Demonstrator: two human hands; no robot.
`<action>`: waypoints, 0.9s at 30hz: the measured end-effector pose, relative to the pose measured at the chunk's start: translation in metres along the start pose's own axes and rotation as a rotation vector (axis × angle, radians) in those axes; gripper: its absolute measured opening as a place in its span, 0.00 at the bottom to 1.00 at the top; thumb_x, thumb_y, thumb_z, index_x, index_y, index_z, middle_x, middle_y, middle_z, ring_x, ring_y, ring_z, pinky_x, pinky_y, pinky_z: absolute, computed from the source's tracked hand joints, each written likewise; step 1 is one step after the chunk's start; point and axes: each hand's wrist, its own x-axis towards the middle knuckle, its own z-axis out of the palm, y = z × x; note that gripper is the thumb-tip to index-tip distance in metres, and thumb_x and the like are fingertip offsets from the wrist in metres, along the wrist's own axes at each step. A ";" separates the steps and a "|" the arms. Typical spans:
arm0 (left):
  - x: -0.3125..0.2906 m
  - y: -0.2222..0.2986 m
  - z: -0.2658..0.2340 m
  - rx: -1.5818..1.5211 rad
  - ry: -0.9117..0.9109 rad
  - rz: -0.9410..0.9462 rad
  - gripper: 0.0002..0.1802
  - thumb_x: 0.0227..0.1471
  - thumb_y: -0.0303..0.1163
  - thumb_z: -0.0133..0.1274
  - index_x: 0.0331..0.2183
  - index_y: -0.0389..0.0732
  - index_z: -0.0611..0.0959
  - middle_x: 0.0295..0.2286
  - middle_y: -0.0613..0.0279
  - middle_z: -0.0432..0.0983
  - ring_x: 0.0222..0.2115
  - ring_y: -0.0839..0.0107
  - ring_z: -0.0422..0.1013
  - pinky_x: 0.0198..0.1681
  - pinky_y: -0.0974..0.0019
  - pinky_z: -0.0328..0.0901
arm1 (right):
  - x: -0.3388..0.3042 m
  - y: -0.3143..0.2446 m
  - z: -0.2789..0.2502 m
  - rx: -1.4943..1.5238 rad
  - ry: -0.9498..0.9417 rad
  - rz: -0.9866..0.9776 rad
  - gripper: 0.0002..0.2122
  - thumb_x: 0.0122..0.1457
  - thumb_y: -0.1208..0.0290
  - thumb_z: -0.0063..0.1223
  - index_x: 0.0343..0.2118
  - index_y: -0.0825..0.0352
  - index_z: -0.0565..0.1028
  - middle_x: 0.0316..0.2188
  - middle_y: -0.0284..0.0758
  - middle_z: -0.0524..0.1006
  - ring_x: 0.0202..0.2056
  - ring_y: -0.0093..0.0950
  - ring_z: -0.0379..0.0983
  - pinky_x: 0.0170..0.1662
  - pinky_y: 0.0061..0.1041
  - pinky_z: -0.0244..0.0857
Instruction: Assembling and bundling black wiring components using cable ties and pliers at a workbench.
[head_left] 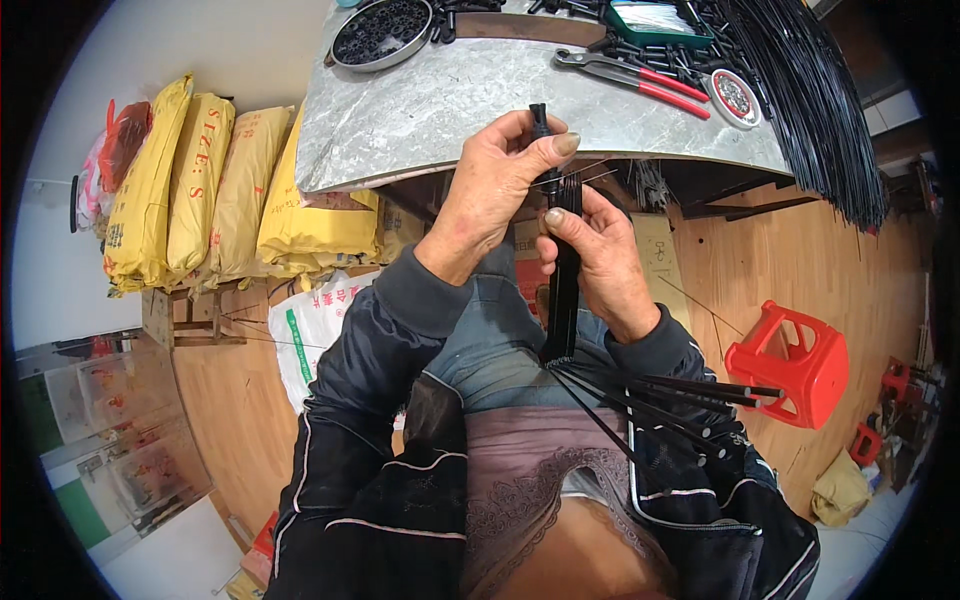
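Over my lap, close to the table's front edge, both hands work on a black umbrella frame [564,310] with its ribs folded together. My left hand [488,190] pinches the black plastic collar [540,122] at its upper end between thumb and fingers. Lower down, my right hand [608,265] is wrapped round the bundle of flat black ribs, thumb pressed on its front. A few thin wires stick out sideways between the two hands. From the bundle's lower end several long black rods [680,400] fan out to the right, across my right sleeve.
On the grey marbled table [420,120] lie red-handled pliers [640,82], a dish of small metal bits [735,98], a pan [372,67] of black parts and a green tray [612,36]. Black rods [820,130] overhang its right end. Yellow sacks [195,190] stand left, a red stool [825,375] right.
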 end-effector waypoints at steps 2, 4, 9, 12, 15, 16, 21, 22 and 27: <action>-0.001 0.000 -0.003 -0.008 -0.004 -0.023 0.17 0.49 0.39 0.62 0.36 0.36 0.80 0.27 0.68 0.73 0.29 0.81 0.67 0.32 0.77 0.64 | 0.000 0.000 0.000 -0.029 0.001 -0.013 0.07 0.59 0.73 0.53 0.38 0.69 0.71 0.25 0.28 0.72 0.22 0.17 0.70 0.24 0.16 0.69; -0.001 0.001 -0.005 -0.017 -0.014 -0.048 0.18 0.50 0.41 0.60 0.36 0.36 0.80 0.27 0.68 0.73 0.29 0.81 0.67 0.32 0.77 0.64 | 0.001 0.000 -0.002 0.021 -0.030 0.010 0.08 0.59 0.73 0.53 0.39 0.69 0.71 0.26 0.28 0.72 0.23 0.17 0.70 0.24 0.16 0.68; -0.001 -0.003 -0.008 -0.119 0.057 -0.062 0.20 0.55 0.45 0.55 0.34 0.35 0.81 0.27 0.67 0.72 0.27 0.80 0.67 0.31 0.76 0.64 | 0.004 -0.003 -0.002 0.047 -0.070 0.021 0.09 0.58 0.73 0.54 0.39 0.69 0.70 0.26 0.29 0.72 0.24 0.18 0.71 0.25 0.17 0.68; -0.001 0.001 -0.007 -0.126 0.044 -0.122 0.23 0.56 0.47 0.52 0.38 0.34 0.80 0.28 0.68 0.72 0.29 0.78 0.68 0.37 0.71 0.64 | 0.004 -0.003 -0.002 0.062 -0.077 0.018 0.09 0.58 0.73 0.54 0.40 0.69 0.71 0.27 0.30 0.73 0.25 0.18 0.71 0.26 0.17 0.68; -0.001 0.001 -0.006 -0.123 0.026 -0.137 0.24 0.56 0.48 0.51 0.40 0.34 0.79 0.27 0.67 0.72 0.29 0.78 0.68 0.37 0.71 0.64 | 0.003 -0.003 -0.003 0.082 -0.071 0.002 0.10 0.58 0.73 0.54 0.41 0.68 0.71 0.28 0.30 0.73 0.25 0.18 0.71 0.26 0.17 0.68; -0.002 0.001 -0.009 -0.118 0.018 -0.138 0.24 0.56 0.48 0.51 0.40 0.34 0.79 0.27 0.67 0.72 0.29 0.78 0.68 0.37 0.71 0.64 | 0.003 -0.003 -0.004 0.099 -0.073 -0.007 0.10 0.58 0.73 0.55 0.41 0.68 0.71 0.28 0.30 0.73 0.25 0.18 0.71 0.26 0.17 0.68; -0.027 0.007 -0.010 0.078 -0.100 -0.232 0.23 0.53 0.37 0.57 0.46 0.33 0.73 0.29 0.62 0.75 0.30 0.74 0.71 0.36 0.71 0.67 | 0.007 0.001 -0.009 0.127 -0.059 -0.010 0.10 0.58 0.73 0.54 0.41 0.68 0.71 0.26 0.29 0.73 0.25 0.18 0.70 0.26 0.18 0.69; -0.030 0.003 -0.009 0.015 -0.038 -0.312 0.22 0.50 0.29 0.59 0.45 0.32 0.73 0.31 0.60 0.76 0.32 0.73 0.73 0.36 0.71 0.68 | 0.007 0.001 -0.009 0.127 -0.078 -0.003 0.10 0.58 0.73 0.54 0.42 0.68 0.71 0.26 0.29 0.73 0.25 0.19 0.71 0.26 0.18 0.69; -0.035 -0.006 -0.004 0.028 0.051 -0.179 0.21 0.49 0.26 0.60 0.45 0.30 0.75 0.32 0.60 0.77 0.32 0.75 0.73 0.37 0.73 0.68 | 0.001 -0.003 -0.007 -0.126 0.001 -0.097 0.09 0.58 0.71 0.56 0.38 0.69 0.73 0.26 0.28 0.74 0.27 0.16 0.70 0.30 0.18 0.67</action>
